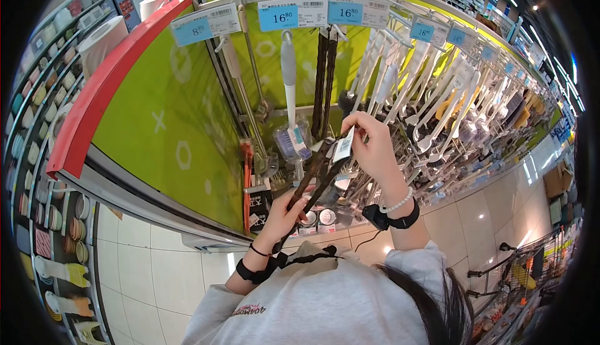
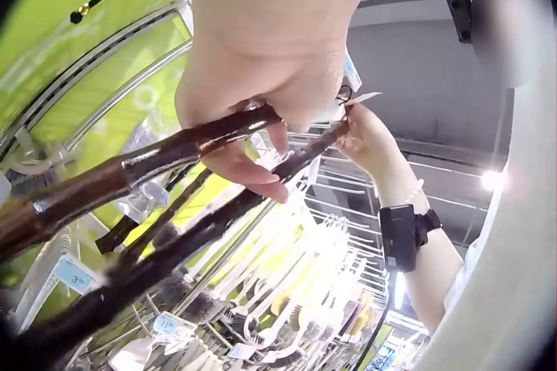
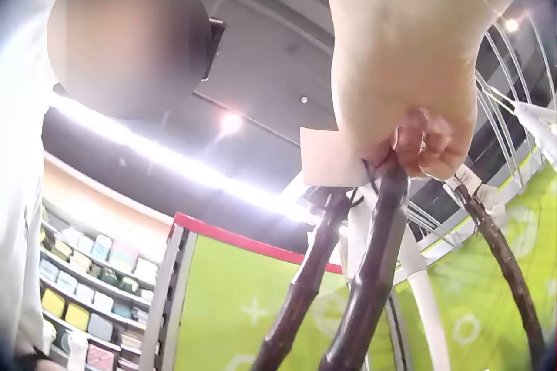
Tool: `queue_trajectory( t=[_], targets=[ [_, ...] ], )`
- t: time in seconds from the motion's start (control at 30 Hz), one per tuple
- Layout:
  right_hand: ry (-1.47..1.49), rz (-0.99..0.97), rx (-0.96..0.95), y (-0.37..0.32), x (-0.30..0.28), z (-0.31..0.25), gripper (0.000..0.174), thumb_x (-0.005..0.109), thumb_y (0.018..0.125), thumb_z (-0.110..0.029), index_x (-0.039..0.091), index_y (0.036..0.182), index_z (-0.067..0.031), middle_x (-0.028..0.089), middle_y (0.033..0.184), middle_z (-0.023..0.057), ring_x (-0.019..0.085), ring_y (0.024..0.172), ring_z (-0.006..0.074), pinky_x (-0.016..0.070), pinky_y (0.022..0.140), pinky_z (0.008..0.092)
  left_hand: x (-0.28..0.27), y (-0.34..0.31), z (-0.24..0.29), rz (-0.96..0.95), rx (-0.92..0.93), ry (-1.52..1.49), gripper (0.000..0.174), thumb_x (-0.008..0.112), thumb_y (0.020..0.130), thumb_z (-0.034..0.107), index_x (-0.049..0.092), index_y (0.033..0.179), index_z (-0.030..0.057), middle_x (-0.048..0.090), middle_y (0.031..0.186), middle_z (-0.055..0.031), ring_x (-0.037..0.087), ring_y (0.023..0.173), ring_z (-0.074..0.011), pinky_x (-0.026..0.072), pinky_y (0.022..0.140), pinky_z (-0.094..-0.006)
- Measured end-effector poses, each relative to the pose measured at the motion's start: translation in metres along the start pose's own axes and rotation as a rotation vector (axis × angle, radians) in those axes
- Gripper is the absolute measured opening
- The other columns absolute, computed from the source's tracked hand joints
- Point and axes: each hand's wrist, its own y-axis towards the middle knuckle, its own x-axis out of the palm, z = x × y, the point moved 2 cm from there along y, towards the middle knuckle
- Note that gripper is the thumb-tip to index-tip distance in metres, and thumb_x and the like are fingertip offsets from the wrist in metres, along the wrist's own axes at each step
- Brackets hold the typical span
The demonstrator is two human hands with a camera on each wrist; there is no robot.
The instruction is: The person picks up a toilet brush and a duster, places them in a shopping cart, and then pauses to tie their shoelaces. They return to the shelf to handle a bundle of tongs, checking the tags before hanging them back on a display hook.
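Note:
Two dark brown, bamboo-like jointed sticks slant in front of the person. In the head view my left hand (image 1: 284, 220) is low on them; its fingers curl round one stick (image 2: 144, 171), while the other stick (image 2: 174, 249) passes beside the fingertips. Higher up, my right hand (image 1: 373, 148) grips the top end of a stick (image 3: 370, 275) with bent fingers. A white label (image 1: 344, 145) hangs at that end, close against the right thumb and fingers. Behind the hands, similar dark sticks (image 1: 322, 82) hang from a rack hook.
A white-handled brush with purple bristles (image 1: 292, 142) hangs left of the hanging sticks. Many white-handled brushes (image 1: 431, 95) fill the rack to the right. Price tags (image 1: 294, 15) line the top rail. A green panel (image 1: 162, 126) edged in red stands at left, and a shopping cart (image 1: 525, 270) at lower right.

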Motion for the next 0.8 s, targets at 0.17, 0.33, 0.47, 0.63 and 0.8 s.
queue_trajectory(
  t=[0.17, 0.33, 0.47, 0.63, 0.8],
  targets=[
    [0.065, -0.181, -0.026, 0.015, 0.003, 0.000, 0.011, 0.038, 0.072, 0.008, 0.046, 0.075, 0.0008, 0.047, 0.065, 0.0064, 0.045, 0.061, 0.0124, 0.0359, 0.057, 0.0238, -0.004, 0.008, -0.009, -0.064, 0.031, -0.062, 0.027, 0.046, 0.088, 0.014, 0.053, 0.112, 0.0018, 0.059, 0.095, -0.0077, 0.056, 0.067, -0.0083, 0.0451, 0.060, -0.0199],
    [0.048, -0.273, 0.004, 0.025, 0.003, -0.021, 0.008, 0.047, 0.072, 0.002, 0.048, 0.080, -0.0002, 0.040, 0.056, 0.0020, 0.038, 0.052, 0.0089, 0.0322, 0.050, 0.0238, 0.007, 0.018, 0.055, 0.091, 0.378, 0.071, 0.055, 0.059, 0.078, 0.014, 0.035, 0.127, 0.0030, 0.050, 0.111, -0.0141, 0.050, 0.097, -0.0187, 0.0399, 0.085, -0.0318],
    [0.050, -0.202, 0.054, 0.041, 0.003, -0.014, 0.012, 0.051, 0.069, 0.001, 0.047, 0.080, -0.0027, 0.036, 0.051, -0.0033, 0.033, 0.047, 0.0037, 0.0266, 0.046, 0.0215, 0.014, 0.051, 0.126, 0.084, 0.586, 0.166, 0.068, 0.065, 0.073, 0.014, 0.026, 0.128, 0.0035, 0.046, 0.113, -0.0145, 0.046, 0.103, -0.0200, 0.0348, 0.089, -0.0330],
    [0.547, -0.151, 0.224, 0.091, -0.013, 0.019, 0.008, 0.053, 0.072, -0.003, 0.049, 0.079, -0.0027, 0.050, 0.065, -0.0022, 0.047, 0.060, 0.0052, 0.0366, 0.054, 0.0198, 0.020, 0.107, 0.120, 0.217, 0.492, 0.073, 0.062, 0.058, 0.080, 0.008, 0.021, 0.130, 0.0084, 0.045, 0.108, -0.0110, 0.047, 0.100, -0.0171, 0.0385, 0.084, -0.0304],
    [0.639, -0.101, 0.087, 0.114, -0.030, 0.016, 0.005, 0.052, 0.077, -0.004, 0.050, 0.081, -0.0023, 0.052, 0.075, 0.0008, 0.049, 0.068, 0.0079, 0.0409, 0.063, 0.0218, 0.017, 0.073, 0.082, 0.148, 0.347, 0.103, 0.064, 0.054, 0.083, 0.010, 0.015, 0.133, 0.0128, 0.038, 0.116, -0.0145, 0.046, 0.099, -0.0199, 0.0413, 0.081, -0.0305]
  ],
)
